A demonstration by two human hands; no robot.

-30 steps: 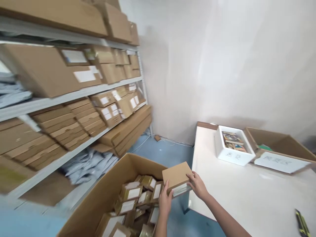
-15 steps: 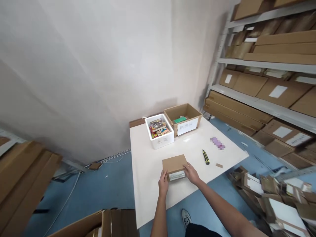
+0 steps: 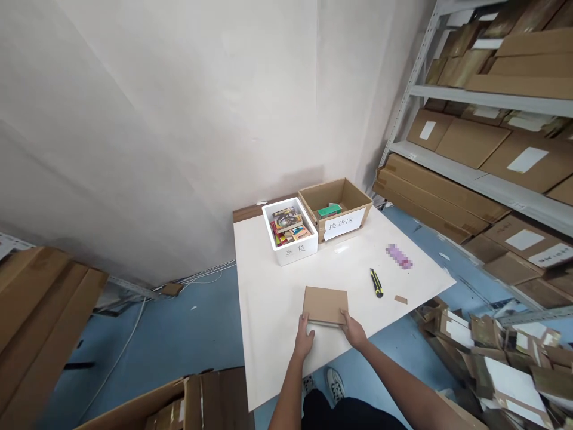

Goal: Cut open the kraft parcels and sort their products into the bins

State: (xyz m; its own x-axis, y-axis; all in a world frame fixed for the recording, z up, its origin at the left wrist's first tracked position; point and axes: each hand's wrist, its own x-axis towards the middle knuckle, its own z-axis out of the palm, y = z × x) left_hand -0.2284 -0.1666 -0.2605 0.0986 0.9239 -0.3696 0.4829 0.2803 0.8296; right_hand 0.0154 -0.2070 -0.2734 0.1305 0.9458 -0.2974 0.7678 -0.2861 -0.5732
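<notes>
The left hand (image 3: 304, 341) and right hand (image 3: 354, 331) pinch the near corners of a cardboard box (image 3: 326, 303) above or on the white table (image 3: 264, 334); contact is unclear. Gripped only there, its far edge could dip if either hold slackens. Swinging it right could knock the utility knife (image 3: 376, 283); pushing forward, the foam box (image 3: 296, 253).

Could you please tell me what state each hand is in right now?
Left hand: holding the box by its near left corner.
Right hand: holding the same box, near right corner.
</notes>
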